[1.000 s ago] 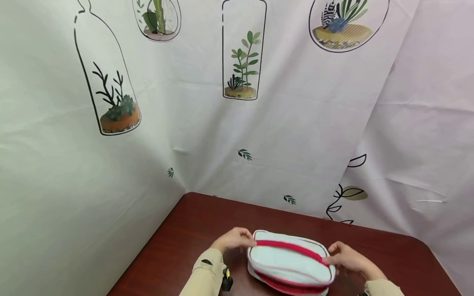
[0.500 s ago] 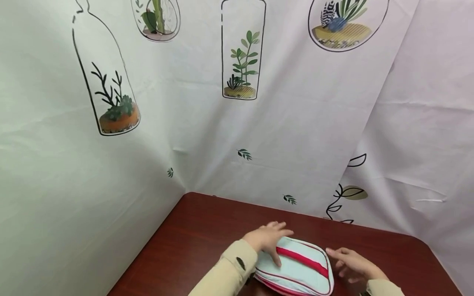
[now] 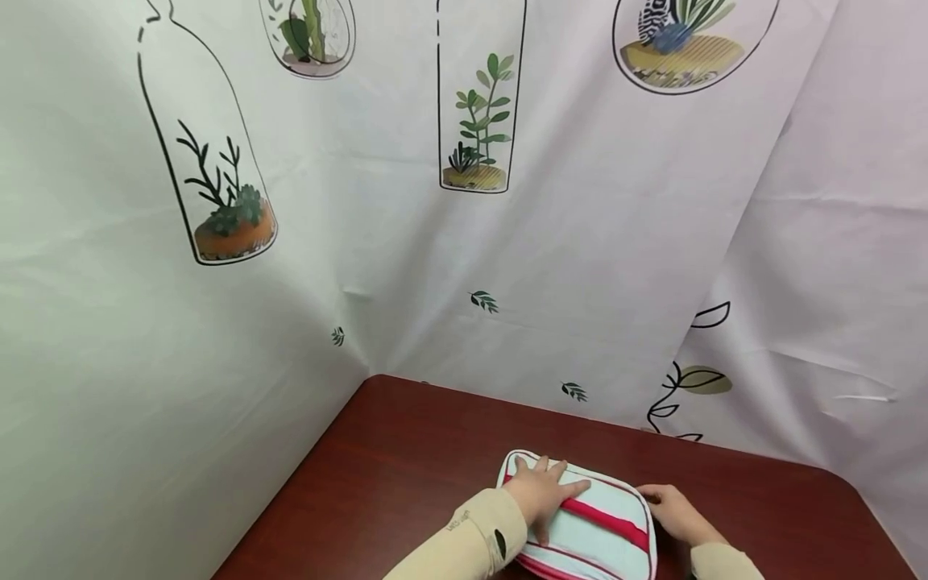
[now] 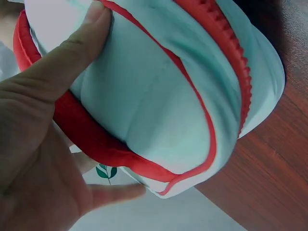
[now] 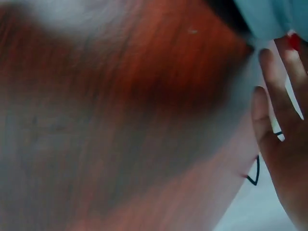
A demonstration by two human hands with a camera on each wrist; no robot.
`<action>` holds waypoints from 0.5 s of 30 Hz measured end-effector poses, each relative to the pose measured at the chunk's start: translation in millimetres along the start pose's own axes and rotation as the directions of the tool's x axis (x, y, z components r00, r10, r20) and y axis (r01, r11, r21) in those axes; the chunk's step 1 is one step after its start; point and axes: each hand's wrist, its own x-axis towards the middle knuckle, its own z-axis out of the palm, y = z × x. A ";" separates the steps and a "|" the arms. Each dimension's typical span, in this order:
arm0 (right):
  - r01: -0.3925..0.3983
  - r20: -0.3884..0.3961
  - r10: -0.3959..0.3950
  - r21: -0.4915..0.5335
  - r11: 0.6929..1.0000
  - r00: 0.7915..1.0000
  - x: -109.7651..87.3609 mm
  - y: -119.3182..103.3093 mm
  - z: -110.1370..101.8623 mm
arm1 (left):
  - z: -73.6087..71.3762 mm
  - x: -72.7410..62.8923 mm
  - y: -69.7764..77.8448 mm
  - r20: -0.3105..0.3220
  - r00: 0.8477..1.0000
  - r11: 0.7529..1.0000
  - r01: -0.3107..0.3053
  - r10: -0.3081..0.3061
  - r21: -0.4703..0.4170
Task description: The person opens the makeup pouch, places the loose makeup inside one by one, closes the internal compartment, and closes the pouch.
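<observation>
A pale blue zippered pouch [image 3: 616,497] with red piping lies on the table, its red strap [image 3: 611,524] running lengthwise across the top. My left hand [image 3: 540,491] rests on the left part of the pouch, fingers spread over the strap. In the left wrist view the thumb [image 4: 72,57] lies against the pale fabric, and a red zipper [image 4: 224,41] curves along the side. My right hand [image 3: 676,512] is at the pouch's right end, fingertips right at its far corner. The right wrist view shows its fingers [image 5: 274,72] extended beside the pouch's edge.
The dark red-brown wooden table [image 3: 406,451] extends around the pouch. White fabric [image 3: 406,242] printed with plants in glass jars hangs behind the table and along its left side.
Both hands first held the strap's ends. My left hand moved over onto the pouch top and spread there; my right let go and moved to the right end. The pouch has tipped and turned slightly.
</observation>
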 end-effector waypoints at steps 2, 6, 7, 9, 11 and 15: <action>-0.018 -0.068 0.016 -0.028 0.999 0.998 -1.2 1.0 2.3 | 0.0 0.0 -1.5 0.020 1.000 1.000 0.007 -0.007 -0.026; -0.041 -0.130 0.029 -0.088 0.995 0.991 -4.8 0.6 4.8 | -1.3 -0.1 -3.9 0.033 0.999 0.998 0.007 -0.005 -0.062; -0.045 -0.128 0.030 -0.113 0.993 0.991 -5.6 0.1 4.4 | -1.5 -0.3 -3.7 0.029 1.000 0.998 0.009 -0.007 -0.062; -0.047 -0.111 0.026 -0.193 0.980 0.993 -6.5 -0.8 2.6 | -0.9 0.6 -2.6 0.031 0.999 0.999 0.020 -0.019 -0.050; -0.053 -0.081 0.032 -0.277 0.960 0.996 -7.0 -2.3 -0.9 | 1.8 2.1 -0.5 0.025 0.999 0.999 0.041 -0.040 -0.023; -0.013 -0.090 -0.029 -0.434 0.901 0.995 -7.5 -4.5 -7.8 | 3.8 3.2 3.5 0.008 0.996 0.996 0.091 -0.091 0.007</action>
